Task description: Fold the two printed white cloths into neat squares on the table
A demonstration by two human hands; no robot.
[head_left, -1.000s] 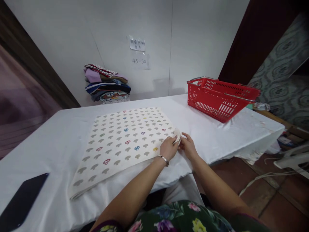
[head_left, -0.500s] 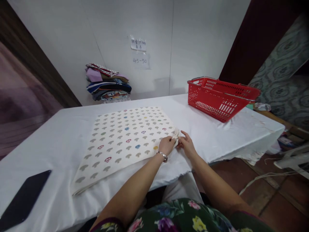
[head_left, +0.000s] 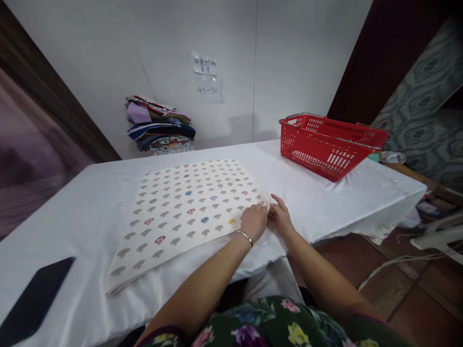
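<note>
A folded cream cloth [head_left: 197, 212] printed with grey and coloured mushrooms lies flat on the white-covered table. My left hand [head_left: 254, 222], a bracelet at its wrist, is closed at the cloth's near right corner, fingers over the top and thumb hidden. Just beyond that edge my right hand [head_left: 281, 217] pinches the corner from the side, its index finger raised. The exact grip of the right fingertips is partly hidden.
A red plastic basket [head_left: 325, 149] with metal handles stands at the back right of the table [head_left: 90, 212]. Several folded fabrics form a stack [head_left: 161, 125] against the wall. At the front left lies a dark flat tablet-like object [head_left: 36, 301].
The bunched corner of the cloth now lies flatter. My left hand has turned and spread its fingers over the corner; my right hand stays close to the edge.
</note>
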